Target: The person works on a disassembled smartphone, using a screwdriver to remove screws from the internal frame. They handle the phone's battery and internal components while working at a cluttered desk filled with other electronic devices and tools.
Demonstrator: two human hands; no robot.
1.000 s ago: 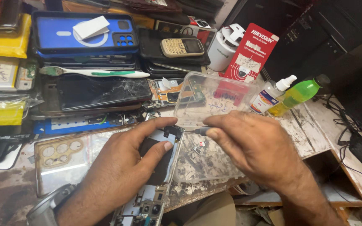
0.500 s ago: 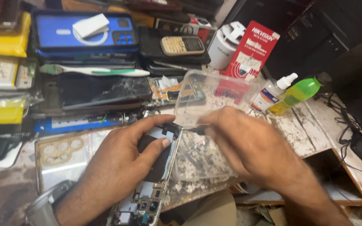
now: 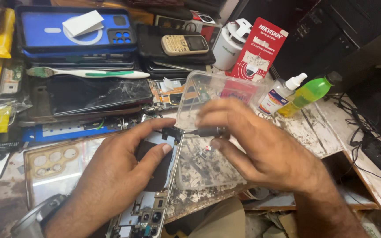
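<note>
Left hand pressed flat on opened phone, unmoved at lower centre; right hand has shifted slightly right, pinching screwdriver, so unscrewing continues.

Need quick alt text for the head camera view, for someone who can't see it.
The left hand pins an opened phone, back cover off, to a worn workbench while the right hand holds a small dark screwdriver at its top edge. A clear plastic box, a cracked phone and a green bottle lie behind.
</note>
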